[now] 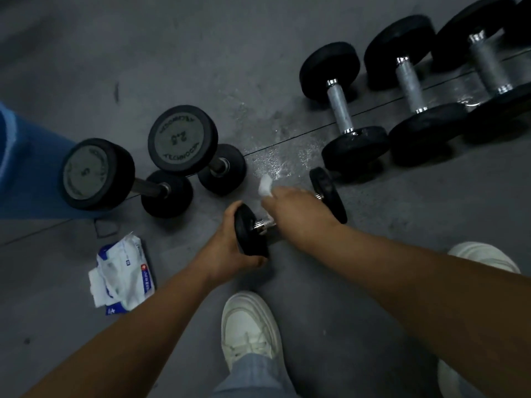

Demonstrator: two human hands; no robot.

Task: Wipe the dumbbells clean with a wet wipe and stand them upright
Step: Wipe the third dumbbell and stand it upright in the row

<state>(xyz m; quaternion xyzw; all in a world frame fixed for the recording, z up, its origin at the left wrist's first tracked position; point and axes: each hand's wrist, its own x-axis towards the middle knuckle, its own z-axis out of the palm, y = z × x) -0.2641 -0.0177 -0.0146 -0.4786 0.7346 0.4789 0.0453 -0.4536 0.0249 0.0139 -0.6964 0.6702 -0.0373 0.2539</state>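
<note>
1. Black dumbbell (328, 193) lies level between both hands, low over a grey floor (172, 53).
2. Left hand (230, 244) grips its near plate; right hand (298, 211) clasps the handle through a white wet wipe (265, 186).
3. Two other dumbbells (182, 139) stand upright at left.

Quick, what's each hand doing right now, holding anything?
Left hand: grips one end plate of the small black metal dumbbell.
Right hand: holds the crumpled white wet wipe against that dumbbell's handle.
</note>
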